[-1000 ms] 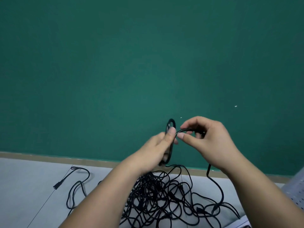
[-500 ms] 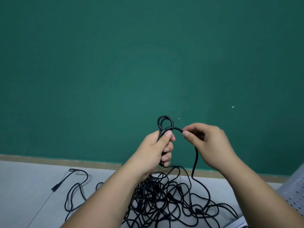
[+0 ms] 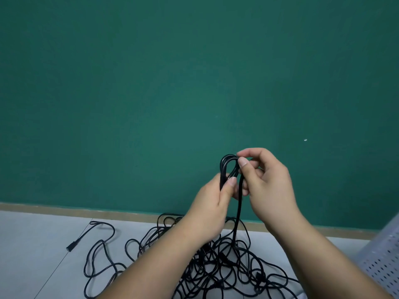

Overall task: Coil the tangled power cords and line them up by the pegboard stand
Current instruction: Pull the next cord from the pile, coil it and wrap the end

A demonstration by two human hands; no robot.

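so my left hand (image 3: pixel 218 203) grips the small coil (image 3: pixel 226 167) at centre frame, my right hand (image 3: pixel 265 180) pinches its top loop; the cord hangs to the tangled cords (image 3: pixel 216 262) on the floor (image 3: pixel 32 244), pegboard stand (image 3: pixel 384 260) lower right.

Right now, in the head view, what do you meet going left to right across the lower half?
Loose plug end → left hand → right hand → pegboard stand. The tangled pile and the held coil overlap the hands, so they are left out.
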